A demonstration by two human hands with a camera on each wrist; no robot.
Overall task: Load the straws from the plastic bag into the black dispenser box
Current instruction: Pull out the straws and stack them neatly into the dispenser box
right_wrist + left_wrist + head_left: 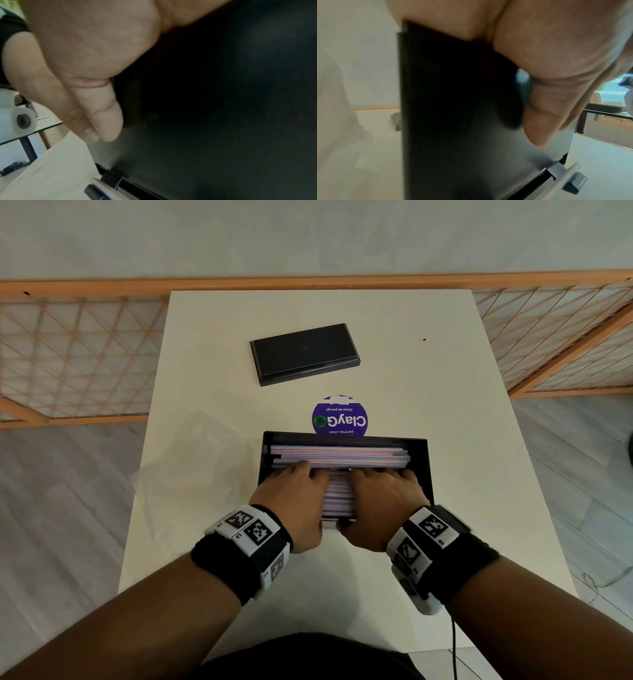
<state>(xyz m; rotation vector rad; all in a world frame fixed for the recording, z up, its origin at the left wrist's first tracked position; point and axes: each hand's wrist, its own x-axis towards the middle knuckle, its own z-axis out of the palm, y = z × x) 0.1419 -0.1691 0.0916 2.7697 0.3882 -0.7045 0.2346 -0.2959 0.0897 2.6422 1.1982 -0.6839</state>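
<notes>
Straws [339,457] could spill over the box [420,460] rim: both hands, left [294,501] and right [380,501], grip its front wall, fingers curled inside, thumbs outside.

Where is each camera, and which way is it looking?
Head: worn on the head, looks down at the white table, dispenser box and straws; both forearms, left hand and right hand show.
Left wrist: looks along the thumb at the box's black front.
Right wrist: looks along the thumb at that front.
Both wrist views share the box.
</notes>
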